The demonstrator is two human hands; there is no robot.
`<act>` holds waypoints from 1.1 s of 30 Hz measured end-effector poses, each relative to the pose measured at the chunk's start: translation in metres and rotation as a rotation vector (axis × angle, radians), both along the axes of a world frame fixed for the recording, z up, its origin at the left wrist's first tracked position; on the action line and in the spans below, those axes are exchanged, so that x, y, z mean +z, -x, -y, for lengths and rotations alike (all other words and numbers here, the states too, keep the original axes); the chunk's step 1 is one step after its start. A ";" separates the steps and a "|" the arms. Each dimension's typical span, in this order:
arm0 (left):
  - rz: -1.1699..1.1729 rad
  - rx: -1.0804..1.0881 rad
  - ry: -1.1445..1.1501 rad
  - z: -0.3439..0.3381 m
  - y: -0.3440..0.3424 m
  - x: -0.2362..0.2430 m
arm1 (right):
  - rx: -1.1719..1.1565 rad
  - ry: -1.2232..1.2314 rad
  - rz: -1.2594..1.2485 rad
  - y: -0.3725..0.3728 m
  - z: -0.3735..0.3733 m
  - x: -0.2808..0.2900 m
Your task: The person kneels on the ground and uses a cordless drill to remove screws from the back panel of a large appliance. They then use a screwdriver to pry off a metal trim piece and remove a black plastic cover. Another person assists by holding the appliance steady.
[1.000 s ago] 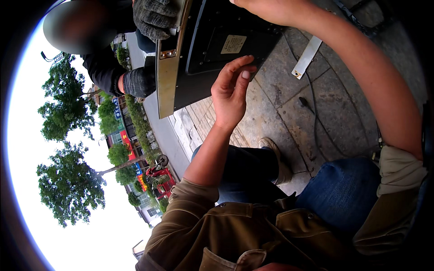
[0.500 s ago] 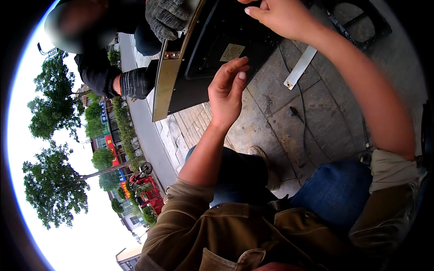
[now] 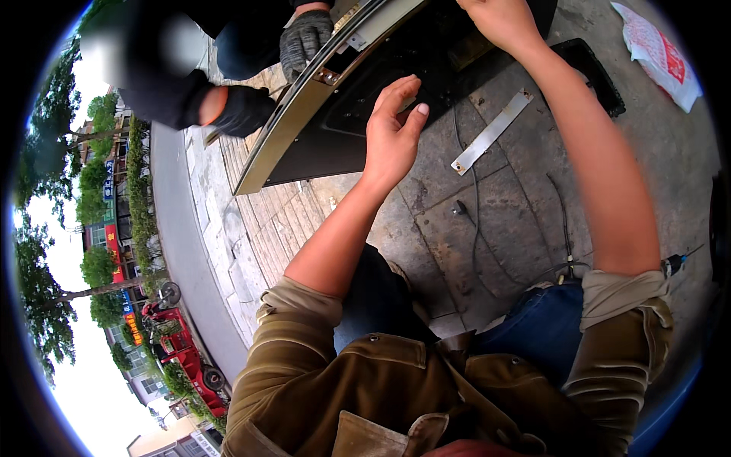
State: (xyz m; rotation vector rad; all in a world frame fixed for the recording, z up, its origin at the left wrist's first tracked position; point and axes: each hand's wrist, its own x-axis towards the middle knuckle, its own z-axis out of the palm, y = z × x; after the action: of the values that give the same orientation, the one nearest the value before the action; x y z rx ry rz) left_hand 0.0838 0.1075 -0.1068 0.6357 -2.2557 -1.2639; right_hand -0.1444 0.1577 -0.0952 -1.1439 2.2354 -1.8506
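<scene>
While the bare left hand [image 3: 392,135] hung loosely spread before the black, gold-edged metal casing [image 3: 320,148], bare right hand [image 3: 499,21] cropped, grip untellable, steady support seemed wisest.

matt panel [image 3: 346,122], smooth metal strip [image 3: 493,132]

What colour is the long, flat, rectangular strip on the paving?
The strip is pale silvery white, best seen in the head view.

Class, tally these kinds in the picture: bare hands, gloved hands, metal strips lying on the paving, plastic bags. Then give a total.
Bare hands: 2 (left hand, right hand)
Gloved hands: 2 (upper glove, lower glove)
Metal strip: 1
Plastic bag: 1
Total: 6
</scene>
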 end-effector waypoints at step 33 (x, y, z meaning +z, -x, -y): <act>-0.024 0.154 0.222 0.018 0.017 0.020 | -0.004 0.112 0.137 0.011 0.015 0.000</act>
State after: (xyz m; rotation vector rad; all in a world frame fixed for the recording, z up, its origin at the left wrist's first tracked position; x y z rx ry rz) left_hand 0.0666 0.0895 -0.0868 0.6913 -2.2381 -0.9271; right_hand -0.1556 0.1432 -0.0949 -0.9930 2.0878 -2.0124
